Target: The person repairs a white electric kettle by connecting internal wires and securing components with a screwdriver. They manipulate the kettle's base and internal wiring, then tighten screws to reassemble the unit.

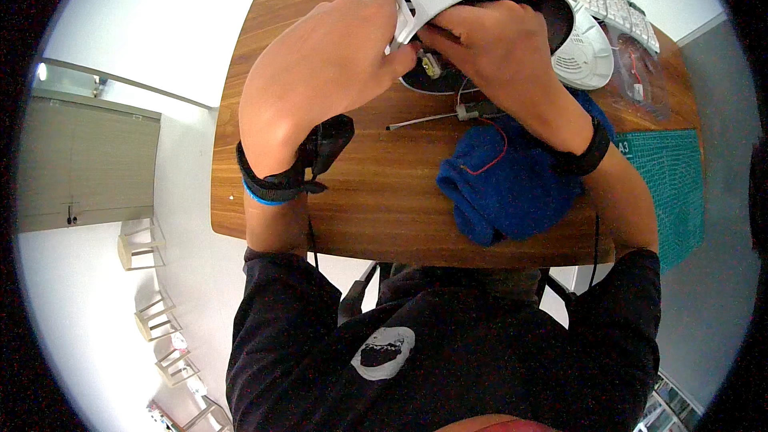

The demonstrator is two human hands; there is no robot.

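Both arms reach forward from the lower edge, the left forearm (276, 228) rising almost straight and the right forearm (628, 192) slanting inward, so the hands come close together without visibly touching. The left hand (332, 52) shows its back, bent inward at the wrist, index finger stretched forward and thumb pointing right, well spread from it. The right hand (508, 44) angles leftward, back up, knuckles bent, thumb and index finger reaching toward the left thumb; its other fingertips are hidden.
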